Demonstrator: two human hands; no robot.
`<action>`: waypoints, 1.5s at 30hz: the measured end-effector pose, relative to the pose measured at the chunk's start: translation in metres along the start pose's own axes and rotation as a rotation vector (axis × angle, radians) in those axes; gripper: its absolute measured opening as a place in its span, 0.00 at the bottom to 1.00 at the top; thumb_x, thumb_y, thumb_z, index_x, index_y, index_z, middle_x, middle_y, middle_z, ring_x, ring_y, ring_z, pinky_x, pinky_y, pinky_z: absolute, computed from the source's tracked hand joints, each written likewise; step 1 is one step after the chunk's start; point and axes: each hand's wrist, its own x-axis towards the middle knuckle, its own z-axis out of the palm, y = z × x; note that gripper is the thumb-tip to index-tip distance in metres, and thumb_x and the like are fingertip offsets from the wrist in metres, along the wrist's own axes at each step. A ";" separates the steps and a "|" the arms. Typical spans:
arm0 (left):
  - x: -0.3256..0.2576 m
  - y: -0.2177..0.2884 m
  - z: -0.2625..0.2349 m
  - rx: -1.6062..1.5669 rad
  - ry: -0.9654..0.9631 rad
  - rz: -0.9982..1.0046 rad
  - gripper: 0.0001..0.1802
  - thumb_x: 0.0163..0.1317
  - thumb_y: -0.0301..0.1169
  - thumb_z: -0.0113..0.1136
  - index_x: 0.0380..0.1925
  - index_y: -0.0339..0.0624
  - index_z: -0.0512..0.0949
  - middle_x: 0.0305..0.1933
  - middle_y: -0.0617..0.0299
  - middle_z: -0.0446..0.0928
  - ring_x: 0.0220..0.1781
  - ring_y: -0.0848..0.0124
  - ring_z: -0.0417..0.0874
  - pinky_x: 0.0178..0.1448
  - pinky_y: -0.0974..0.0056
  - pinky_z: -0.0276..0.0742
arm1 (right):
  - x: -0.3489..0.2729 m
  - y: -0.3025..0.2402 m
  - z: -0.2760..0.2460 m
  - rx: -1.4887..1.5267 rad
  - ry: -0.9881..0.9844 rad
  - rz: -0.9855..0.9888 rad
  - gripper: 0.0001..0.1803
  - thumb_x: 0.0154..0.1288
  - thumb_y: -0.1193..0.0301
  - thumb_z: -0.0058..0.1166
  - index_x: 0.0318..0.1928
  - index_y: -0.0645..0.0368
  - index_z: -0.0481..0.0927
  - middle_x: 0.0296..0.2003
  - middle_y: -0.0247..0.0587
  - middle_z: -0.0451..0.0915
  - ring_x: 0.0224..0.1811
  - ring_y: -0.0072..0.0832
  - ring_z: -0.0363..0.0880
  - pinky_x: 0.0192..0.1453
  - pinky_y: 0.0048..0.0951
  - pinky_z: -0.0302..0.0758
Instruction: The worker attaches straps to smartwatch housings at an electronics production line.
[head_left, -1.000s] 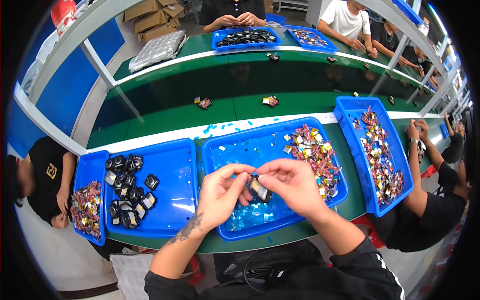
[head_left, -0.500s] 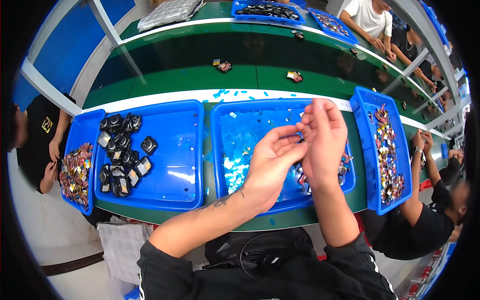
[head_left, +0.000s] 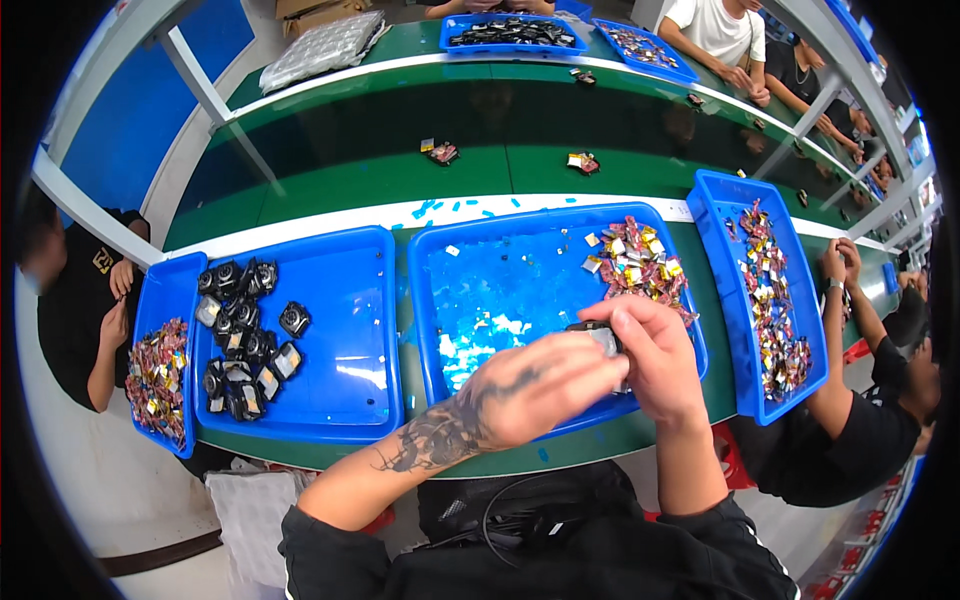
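Both hands meet low in the centre of the frame, over the near edge of the middle blue tray (head_left: 440,300): the left hand (head_left: 540,385) and the right hand (head_left: 655,360) are pressed together around a small dark-and-grey part (head_left: 603,338), of which only a sliver peeks out between the fingers (its shape is mostly hidden). The left hand is curled knuckles-up, its tattooed forearm running in from the lower left at a slant; the right hand comes up almost straight from the bottom edge, thumb on top, fingers wrapped down over the part. Up and to the right in the same tray lies a heap of shiny foil-coloured pieces (head_left: 635,260), with pale scraps scattered across the tray floor. Left of centre, a second blue tray (head_left: 340,330) holds a cluster of small black components (head_left: 240,335). At right, a narrow blue tray (head_left: 730,330) carries more foil pieces, and another person's forearm (head_left: 845,340) rests beside it.
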 end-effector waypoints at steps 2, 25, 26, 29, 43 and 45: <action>0.002 0.005 -0.003 0.129 -0.001 0.006 0.23 0.56 0.17 0.64 0.53 0.34 0.73 0.53 0.49 0.77 0.54 0.58 0.81 0.57 0.60 0.78 | -0.005 0.000 0.009 0.077 0.066 -0.057 0.13 0.73 0.70 0.49 0.48 0.67 0.79 0.36 0.38 0.83 0.35 0.20 0.82 0.35 0.21 0.83; -0.012 -0.005 -0.015 -0.824 0.178 -1.036 0.21 0.71 0.25 0.47 0.64 0.41 0.67 0.50 0.53 0.78 0.43 0.71 0.83 0.45 0.69 0.81 | -0.023 -0.004 -0.008 -1.306 -0.047 -0.270 0.06 0.55 0.75 0.64 0.33 0.62 0.81 0.27 0.44 0.80 0.28 0.39 0.80 0.34 0.37 0.76; -0.013 -0.005 -0.015 -0.770 0.136 -1.017 0.22 0.71 0.25 0.47 0.65 0.43 0.67 0.51 0.54 0.77 0.44 0.73 0.81 0.44 0.71 0.80 | -0.025 -0.012 -0.004 -1.209 0.002 -0.285 0.06 0.55 0.77 0.63 0.33 0.62 0.82 0.27 0.44 0.80 0.28 0.38 0.80 0.33 0.36 0.75; -0.014 -0.005 -0.010 -0.517 -0.001 -0.858 0.19 0.66 0.26 0.56 0.58 0.47 0.77 0.50 0.61 0.73 0.48 0.76 0.75 0.47 0.70 0.75 | -0.025 -0.027 0.003 -0.944 -0.007 -0.382 0.08 0.53 0.83 0.63 0.35 0.64 0.84 0.27 0.43 0.80 0.28 0.32 0.80 0.32 0.29 0.74; -0.014 -0.001 -0.016 -0.305 -0.072 -0.699 0.16 0.48 0.36 0.76 0.38 0.50 0.85 0.52 0.45 0.74 0.62 0.51 0.71 0.64 0.53 0.68 | -0.010 -0.034 0.013 -0.696 -0.079 -0.290 0.06 0.53 0.82 0.65 0.31 0.64 0.80 0.24 0.33 0.78 0.26 0.17 0.73 0.32 0.21 0.71; -0.020 -0.004 -0.011 -0.264 -0.110 -0.690 0.14 0.48 0.37 0.76 0.35 0.50 0.85 0.53 0.44 0.75 0.63 0.49 0.70 0.66 0.51 0.66 | -0.008 -0.036 0.018 -0.705 -0.119 -0.302 0.06 0.54 0.82 0.65 0.30 0.64 0.80 0.24 0.33 0.78 0.25 0.17 0.72 0.31 0.21 0.70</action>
